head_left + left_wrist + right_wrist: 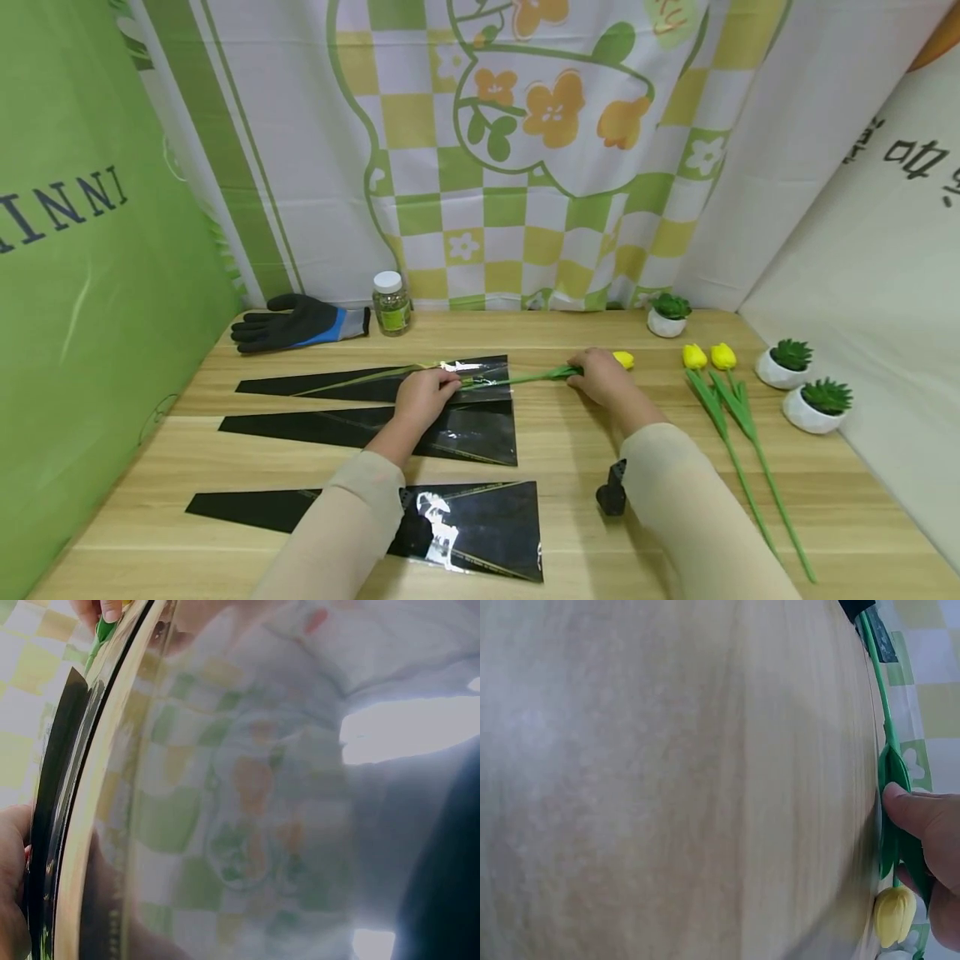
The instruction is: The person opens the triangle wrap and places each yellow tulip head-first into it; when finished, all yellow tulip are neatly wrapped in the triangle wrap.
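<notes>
My right hand (603, 379) pinches a yellow artificial tulip (895, 916) by its green leaves, just below the bloom. The tulip's stem (532, 378) runs left into the wide end of the farthest black flower sleeve (491, 367). At that sleeve, my left hand (422, 402) pinches the wrapping near the stem, its thumb and fingertips together. Part of the stem is hidden by the left fingers. Closer to me lie a second black sleeve (480, 433) and a third one (502, 521), both flat with wide ends to the right.
Two more yellow tulips (708, 357) lie on the right of the wooden table (577, 550). Three small potted succulents, one being the back plant (667, 315), stand beyond them. A work glove (300, 323) and a white-capped jar (392, 304) occupy the back left.
</notes>
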Motion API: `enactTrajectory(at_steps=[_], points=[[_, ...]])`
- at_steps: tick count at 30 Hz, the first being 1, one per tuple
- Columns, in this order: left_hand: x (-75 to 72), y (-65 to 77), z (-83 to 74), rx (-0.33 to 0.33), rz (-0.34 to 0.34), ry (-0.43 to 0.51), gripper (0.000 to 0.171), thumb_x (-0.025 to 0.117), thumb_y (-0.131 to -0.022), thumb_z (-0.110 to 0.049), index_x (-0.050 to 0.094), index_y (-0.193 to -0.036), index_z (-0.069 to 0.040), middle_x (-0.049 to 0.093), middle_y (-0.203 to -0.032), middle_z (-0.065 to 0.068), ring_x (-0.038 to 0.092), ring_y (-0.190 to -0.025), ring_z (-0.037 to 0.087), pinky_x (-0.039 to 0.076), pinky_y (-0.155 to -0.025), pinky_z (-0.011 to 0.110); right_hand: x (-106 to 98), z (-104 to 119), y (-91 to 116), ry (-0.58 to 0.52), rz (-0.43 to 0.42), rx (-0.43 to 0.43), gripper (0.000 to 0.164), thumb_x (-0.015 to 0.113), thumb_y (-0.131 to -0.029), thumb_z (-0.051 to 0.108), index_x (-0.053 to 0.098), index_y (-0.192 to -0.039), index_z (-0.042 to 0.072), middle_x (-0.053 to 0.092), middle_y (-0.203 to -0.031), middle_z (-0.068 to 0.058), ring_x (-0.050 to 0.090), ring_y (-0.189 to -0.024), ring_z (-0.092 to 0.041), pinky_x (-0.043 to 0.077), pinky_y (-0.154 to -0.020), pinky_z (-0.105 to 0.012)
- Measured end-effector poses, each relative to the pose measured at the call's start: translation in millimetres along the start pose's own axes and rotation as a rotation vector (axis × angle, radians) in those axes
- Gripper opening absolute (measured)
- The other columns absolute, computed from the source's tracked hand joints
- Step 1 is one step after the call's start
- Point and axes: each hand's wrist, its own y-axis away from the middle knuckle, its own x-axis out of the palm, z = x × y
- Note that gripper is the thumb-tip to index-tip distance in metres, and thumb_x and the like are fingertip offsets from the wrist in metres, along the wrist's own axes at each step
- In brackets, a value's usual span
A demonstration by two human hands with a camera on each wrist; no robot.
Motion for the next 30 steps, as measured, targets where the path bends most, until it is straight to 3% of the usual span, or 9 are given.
enactTrajectory(at_steps=[5, 9, 18, 25, 30], points=[[0.9, 0.6, 0.5, 0.011, -0.017, -0.013, 0.021, 0.064, -0.095, -0.030, 0.077, -0.107, -0.018, 0.075, -0.109, 0.000, 0.070, -0.104, 0.022, 0.055, -0.094, 0.042, 1, -1, 1, 0.062, -0.043, -0.055, 0.026, 0.065, -0.094, 0.012, 0.070, -0.117, 0.001, 0.066, -0.119, -0.022, 0.058, -0.116, -0.041, 0.047, -0.102, -0.053], [0.9, 1.6, 0.3, 0.019, -0.023, -0.013, 0.020, 0.065, -0.095, -0.029, 0.077, -0.106, -0.018, 0.075, -0.109, 0.000, 0.070, -0.103, 0.021, 0.055, -0.093, 0.042, 6, 0, 4, 0.090, -0.129, -0.064, 0.019, 0.067, -0.092, 0.011, 0.074, -0.107, 0.003, 0.070, -0.108, -0.017, 0.063, -0.106, -0.037, 0.051, -0.096, -0.051], [0.7, 0.4, -2.2, 0.021, -0.025, -0.017, 0.020, 0.064, -0.096, -0.030, 0.077, -0.107, -0.020, 0.076, -0.108, -0.002, 0.070, -0.101, 0.021, 0.056, -0.092, 0.042, 24, 18, 7, 0.061, -0.307, -0.039, 0.018, 0.068, -0.091, 0.013, 0.076, -0.106, 0.006, 0.069, -0.107, -0.014, 0.063, -0.104, -0.034, 0.052, -0.093, -0.049], [-0.4, 0.3, -4.1, 0.018, -0.017, -0.019, 0.021, 0.063, -0.096, -0.032, 0.077, -0.107, -0.020, 0.075, -0.108, -0.002, 0.070, -0.101, 0.020, 0.056, -0.092, 0.042, 36, 35, 3, 0.070, -0.302, -0.078, 0.021, 0.071, -0.090, 0.018, 0.075, -0.109, 0.009, 0.070, -0.105, -0.012, 0.063, -0.100, -0.031, 0.053, -0.090, -0.047], [-1.2, 1.6, -3.9, 0.016, -0.016, -0.017, 0.021, 0.064, -0.096, -0.031, 0.077, -0.107, -0.020, 0.075, -0.108, -0.001, 0.070, -0.102, 0.020, 0.056, -0.092, 0.042, 31, 37, 6, 0.043, -0.257, -0.093, 0.030, 0.073, -0.089, 0.026, 0.074, -0.112, 0.008, 0.069, -0.111, -0.014, 0.061, -0.106, -0.033, 0.050, -0.095, -0.049]])
